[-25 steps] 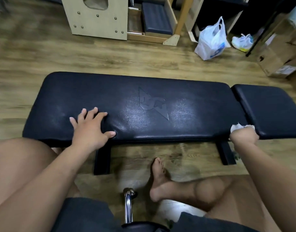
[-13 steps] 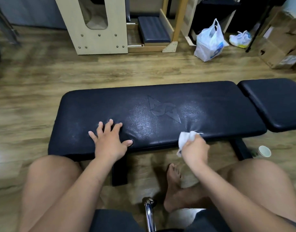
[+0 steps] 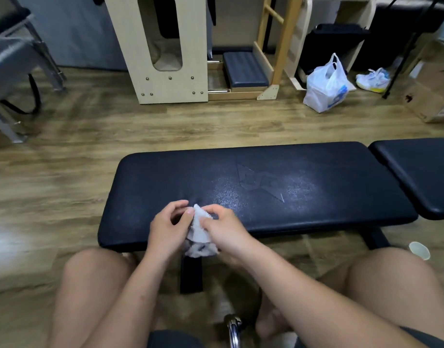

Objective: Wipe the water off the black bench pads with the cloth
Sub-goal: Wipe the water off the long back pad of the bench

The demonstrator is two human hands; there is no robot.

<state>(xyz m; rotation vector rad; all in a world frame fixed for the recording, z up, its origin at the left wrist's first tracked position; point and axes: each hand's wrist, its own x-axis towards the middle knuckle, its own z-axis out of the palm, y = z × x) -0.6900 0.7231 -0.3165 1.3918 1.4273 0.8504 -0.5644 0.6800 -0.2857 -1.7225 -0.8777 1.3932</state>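
The cloth (image 3: 199,231) is pinched between the left hand (image 3: 168,228) and right hand (image 3: 224,231) at the long pad's (image 3: 266,192) near edge. It is bunched upright, its peak pointing away across the pad, whose long axis runs left to right.

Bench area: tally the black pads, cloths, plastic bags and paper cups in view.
Black bench pads: 2, long pad and short pad
White cloth: 1
White plastic bag: 1
Paper cup: 1
Total: 5

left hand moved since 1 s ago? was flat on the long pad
Yes. The left hand has lifted off the long bench pad and shifted right along its near edge, toward the embossed logo, now gripping the white cloth with the right hand.
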